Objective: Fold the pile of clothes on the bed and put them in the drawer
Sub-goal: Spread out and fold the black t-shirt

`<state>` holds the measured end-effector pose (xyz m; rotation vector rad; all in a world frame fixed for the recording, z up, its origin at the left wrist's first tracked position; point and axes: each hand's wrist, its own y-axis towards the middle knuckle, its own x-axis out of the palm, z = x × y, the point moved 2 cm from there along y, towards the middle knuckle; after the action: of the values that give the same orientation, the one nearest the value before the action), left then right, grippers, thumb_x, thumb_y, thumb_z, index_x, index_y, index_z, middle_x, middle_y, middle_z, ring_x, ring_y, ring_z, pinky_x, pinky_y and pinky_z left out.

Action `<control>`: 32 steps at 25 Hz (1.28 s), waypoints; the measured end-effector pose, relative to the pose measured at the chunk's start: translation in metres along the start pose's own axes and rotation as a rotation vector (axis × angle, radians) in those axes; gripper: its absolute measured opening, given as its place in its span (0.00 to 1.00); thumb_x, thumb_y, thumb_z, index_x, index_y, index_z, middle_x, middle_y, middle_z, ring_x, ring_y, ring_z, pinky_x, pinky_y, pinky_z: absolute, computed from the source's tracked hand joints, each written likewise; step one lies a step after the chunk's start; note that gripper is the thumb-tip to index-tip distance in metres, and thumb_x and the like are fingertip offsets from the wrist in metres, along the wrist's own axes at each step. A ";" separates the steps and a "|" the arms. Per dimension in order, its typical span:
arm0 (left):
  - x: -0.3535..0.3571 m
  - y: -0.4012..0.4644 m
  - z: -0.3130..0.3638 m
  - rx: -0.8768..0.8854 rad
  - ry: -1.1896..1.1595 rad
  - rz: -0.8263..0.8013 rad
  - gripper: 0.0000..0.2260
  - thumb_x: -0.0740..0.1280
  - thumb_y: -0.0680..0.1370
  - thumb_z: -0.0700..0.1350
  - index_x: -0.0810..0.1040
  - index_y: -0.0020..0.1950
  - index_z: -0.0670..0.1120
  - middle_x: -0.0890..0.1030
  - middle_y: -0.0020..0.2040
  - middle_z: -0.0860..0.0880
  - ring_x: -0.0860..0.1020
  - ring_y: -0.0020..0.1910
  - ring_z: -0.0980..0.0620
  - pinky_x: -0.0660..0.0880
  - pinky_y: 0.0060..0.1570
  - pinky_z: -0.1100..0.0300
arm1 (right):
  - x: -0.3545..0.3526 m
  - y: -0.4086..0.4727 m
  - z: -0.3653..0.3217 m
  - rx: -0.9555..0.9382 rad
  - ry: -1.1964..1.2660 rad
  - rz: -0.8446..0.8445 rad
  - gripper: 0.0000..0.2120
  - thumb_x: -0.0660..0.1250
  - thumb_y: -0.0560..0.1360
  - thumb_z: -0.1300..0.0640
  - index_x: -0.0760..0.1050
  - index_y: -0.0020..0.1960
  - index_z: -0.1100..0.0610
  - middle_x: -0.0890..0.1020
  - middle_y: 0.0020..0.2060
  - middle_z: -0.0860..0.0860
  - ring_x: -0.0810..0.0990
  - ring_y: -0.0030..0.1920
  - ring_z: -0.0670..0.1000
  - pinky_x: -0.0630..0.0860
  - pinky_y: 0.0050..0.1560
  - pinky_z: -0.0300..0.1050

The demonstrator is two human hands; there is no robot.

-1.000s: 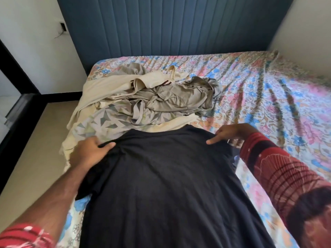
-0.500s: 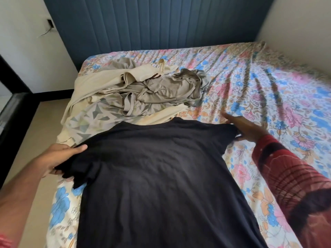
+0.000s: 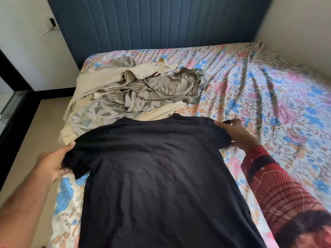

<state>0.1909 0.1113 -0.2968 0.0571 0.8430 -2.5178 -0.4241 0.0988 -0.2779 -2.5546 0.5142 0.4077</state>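
Observation:
A black T-shirt [image 3: 161, 176] lies spread flat on the near part of the bed [image 3: 268, 104], collar away from me. My left hand [image 3: 53, 161] grips its left sleeve at the bed's left edge, thumb on top. My right hand [image 3: 238, 133] holds the right sleeve, fingers curled round the sleeve's edge. Beyond the shirt lies a crumpled pile of clothes [image 3: 136, 93]: beige, grey and a triangle-patterned piece.
The bed has a floral sheet, with its right half bare of clothes. A dark blue padded headboard [image 3: 161, 24] stands behind. A beige floor strip [image 3: 30, 140] and dark furniture lie to the left. White walls close in on both sides.
Both hands went outward from the shirt's shoulders to its sleeves and took hold of them; the shirt now lies spread wider. The view shifted slightly.

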 end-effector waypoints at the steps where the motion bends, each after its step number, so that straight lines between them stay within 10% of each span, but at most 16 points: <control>1: -0.002 0.003 -0.007 -0.019 0.002 0.000 0.26 0.82 0.68 0.50 0.79 0.61 0.43 0.83 0.56 0.41 0.83 0.52 0.43 0.81 0.48 0.46 | -0.004 -0.006 -0.004 0.010 0.002 -0.137 0.35 0.80 0.71 0.46 0.64 0.68 0.53 0.77 0.60 0.55 0.80 0.57 0.60 0.82 0.55 0.64; 3: -0.002 0.007 -0.012 0.027 -0.028 0.039 0.26 0.80 0.70 0.42 0.76 0.65 0.43 0.82 0.59 0.39 0.82 0.53 0.42 0.80 0.52 0.45 | -0.011 -0.015 -0.010 -0.059 0.087 -0.222 0.33 0.79 0.73 0.56 0.64 0.71 0.51 0.76 0.63 0.57 0.81 0.58 0.62 0.83 0.53 0.62; 6: 0.006 -0.023 -0.005 0.187 -0.011 0.248 0.27 0.78 0.71 0.37 0.72 0.66 0.48 0.79 0.63 0.41 0.80 0.54 0.43 0.79 0.58 0.48 | -0.023 -0.023 -0.006 -0.243 -0.074 0.174 0.29 0.76 0.75 0.52 0.64 0.68 0.50 0.78 0.59 0.60 0.83 0.55 0.63 0.83 0.44 0.56; 9: 0.016 -0.067 -0.024 0.298 0.186 0.380 0.25 0.78 0.72 0.45 0.74 0.65 0.43 0.76 0.58 0.47 0.77 0.50 0.46 0.76 0.53 0.53 | -0.025 -0.043 0.024 -0.344 -0.493 0.414 0.26 0.73 0.75 0.46 0.66 0.67 0.54 0.82 0.55 0.60 0.80 0.58 0.63 0.73 0.58 0.55; 18: 0.003 -0.157 -0.099 0.264 0.776 0.150 0.24 0.74 0.70 0.65 0.73 0.34 0.45 0.80 0.35 0.44 0.83 0.41 0.38 0.74 0.37 0.54 | -0.013 -0.188 0.095 -0.173 -0.893 -0.037 0.25 0.71 0.76 0.37 0.81 0.51 0.61 0.84 0.49 0.60 0.81 0.54 0.64 0.76 0.55 0.54; 22: -0.018 -0.192 -0.132 0.189 0.803 -0.089 0.17 0.74 0.76 0.55 0.80 0.47 0.41 0.83 0.46 0.44 0.82 0.47 0.42 0.72 0.38 0.57 | -0.027 -0.229 0.114 -0.159 -0.579 -0.131 0.18 0.76 0.74 0.43 0.83 0.41 0.59 0.86 0.35 0.57 0.85 0.40 0.59 0.83 0.47 0.58; 27: -0.053 -0.232 -0.145 0.085 -0.015 -0.394 0.13 0.64 0.84 0.48 0.81 0.62 0.41 0.86 0.58 0.44 0.83 0.51 0.49 0.76 0.51 0.54 | -0.046 -0.272 0.152 -0.075 -0.374 -0.366 0.22 0.80 0.67 0.44 0.84 0.49 0.60 0.88 0.42 0.56 0.88 0.45 0.57 0.83 0.55 0.59; 32: -0.055 -0.257 -0.165 0.124 0.145 -0.446 0.09 0.69 0.80 0.41 0.81 0.58 0.39 0.85 0.52 0.42 0.79 0.43 0.47 0.72 0.43 0.54 | -0.046 -0.281 0.171 -0.208 -0.088 -0.192 0.08 0.78 0.73 0.57 0.84 0.51 0.55 0.88 0.46 0.53 0.87 0.50 0.57 0.80 0.61 0.63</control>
<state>0.1045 0.4085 -0.2775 0.1029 0.8277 -3.0142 -0.3760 0.4274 -0.2877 -2.7386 0.2003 0.5242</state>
